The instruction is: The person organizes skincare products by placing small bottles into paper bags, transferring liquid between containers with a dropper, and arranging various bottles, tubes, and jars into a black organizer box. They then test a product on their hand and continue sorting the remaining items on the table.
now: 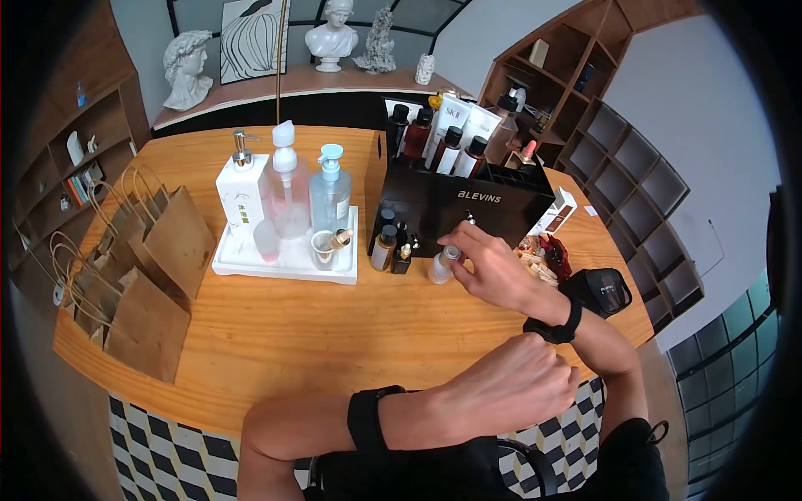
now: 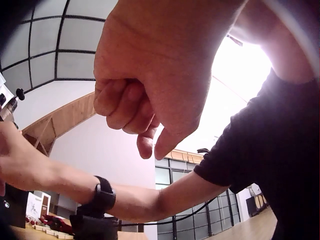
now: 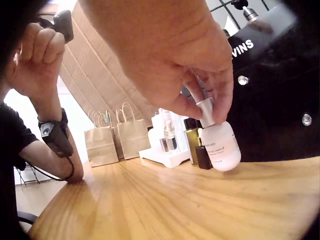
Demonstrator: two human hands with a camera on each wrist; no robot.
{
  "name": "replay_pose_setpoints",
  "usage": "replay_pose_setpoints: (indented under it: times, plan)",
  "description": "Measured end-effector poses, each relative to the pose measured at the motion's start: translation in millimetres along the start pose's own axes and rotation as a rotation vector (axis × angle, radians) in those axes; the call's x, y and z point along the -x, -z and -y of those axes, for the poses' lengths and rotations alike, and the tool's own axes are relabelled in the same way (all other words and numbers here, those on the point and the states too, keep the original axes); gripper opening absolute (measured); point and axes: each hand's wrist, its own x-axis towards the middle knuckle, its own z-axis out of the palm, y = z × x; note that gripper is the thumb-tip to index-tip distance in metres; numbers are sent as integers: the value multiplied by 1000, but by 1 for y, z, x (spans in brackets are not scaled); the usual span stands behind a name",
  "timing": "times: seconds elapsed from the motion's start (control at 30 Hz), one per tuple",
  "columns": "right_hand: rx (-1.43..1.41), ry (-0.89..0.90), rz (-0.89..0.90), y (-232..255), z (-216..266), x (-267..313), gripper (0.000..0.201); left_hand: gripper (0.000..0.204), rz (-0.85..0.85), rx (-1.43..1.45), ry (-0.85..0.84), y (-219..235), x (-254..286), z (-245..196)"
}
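Observation:
In the head view my right hand (image 1: 494, 271) grips a small white cosmetic bottle (image 1: 439, 267) in front of a black organizer box. The right wrist view shows fingers and thumb pinching the silver cap (image 3: 205, 111) of this bottle (image 3: 222, 147), its rounded base close over the tabletop. Small printed text runs across its side. My left hand (image 1: 510, 380) is held over the near table edge, close to the right forearm. Its fingers are curled toward the palm in the left wrist view, and nothing shows in that hand (image 2: 150, 75).
The black box (image 1: 434, 209) holds several bottles and tubes. Small dark bottles (image 1: 393, 250) stand left of the held bottle. A white tray (image 1: 284, 274) carries pump bottles. Paper bags (image 1: 150, 321) stand at the left; a black pouch (image 1: 597, 290) lies at the right.

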Motion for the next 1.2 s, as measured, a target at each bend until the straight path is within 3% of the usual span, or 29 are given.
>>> replay_pose_setpoints:
  times: [0.33, 0.5, 0.63, 0.7, 0.77, 0.87, 1.03, 1.2]
  plan:
    - [-6, 31, -74, -18, -22, -15, 30, 19, 37, -2, 17, -3, 1, 2]
    - [-79, 23, -165, 0, -11, -16, 25, 19, 44, -5, 23, -2, 1, 2]
    - [2, 97, -430, 24, -9, -23, 13, 19, 39, -7, 17, 0, 0, 2]
    - [88, 151, -539, 40, -9, -33, 15, 19, 45, -16, 11, 0, 0, 2]
    - [188, 84, -577, 52, -10, -44, 24, 20, 57, -25, 7, -1, 0, 2]
    - [257, 64, -592, 64, -18, -63, 27, 18, 80, -55, -16, 0, 0, 2]
    - [295, 16, -365, 71, -31, -83, 33, 15, 66, -18, -4, 0, 0, 3]
    - [369, 24, -298, 73, -29, -93, 38, 16, 107, -29, -10, 0, -1, 2]
